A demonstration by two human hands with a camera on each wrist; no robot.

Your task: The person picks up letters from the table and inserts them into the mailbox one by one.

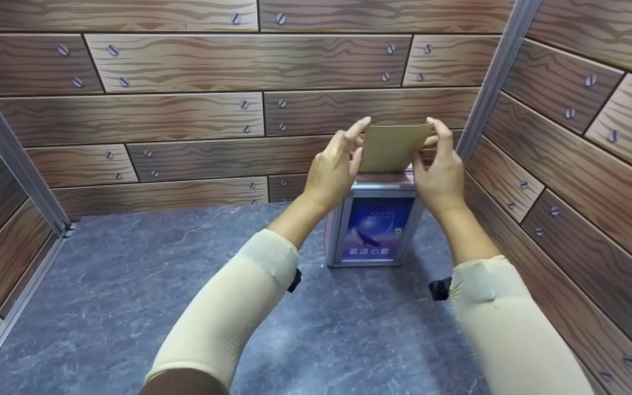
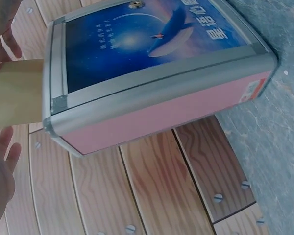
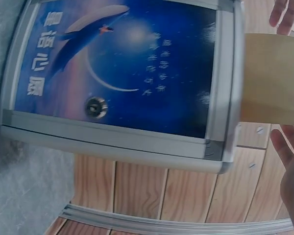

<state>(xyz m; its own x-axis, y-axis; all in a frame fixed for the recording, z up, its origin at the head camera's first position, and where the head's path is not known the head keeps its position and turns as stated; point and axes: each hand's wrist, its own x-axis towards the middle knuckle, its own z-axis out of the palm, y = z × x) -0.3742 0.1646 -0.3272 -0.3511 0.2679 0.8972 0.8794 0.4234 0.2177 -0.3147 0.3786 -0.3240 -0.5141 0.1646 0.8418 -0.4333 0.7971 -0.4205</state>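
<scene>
A flat brown paper rectangle [image 1: 394, 147] stands upright over the top of a locking metal-framed box [image 1: 410, 236]. My left hand [image 1: 329, 171] pinches its left edge between thumb and fingers, while my right hand [image 1: 440, 174] pinches the right edge. Both index fingers reach up near its upper corners. The paper's lower edge is right at the box top in both wrist views. Silver trim frames the box's blue front, which carries a whale, a crescent and white lettering. A round keyhole lock [image 3: 96, 107] sits on that front, and the side panel [image 2: 166, 117] is pink.
The box stands on a blue-grey marbled tabletop [image 1: 184, 285], close to the back wall. Printed wood-plank panels [image 1: 173, 115] enclose the back and sides, with metal corner posts [image 1: 500, 71] between them. Pale sleeves cover both forearms, and small black devices [image 1: 440, 288] sit at the wrists.
</scene>
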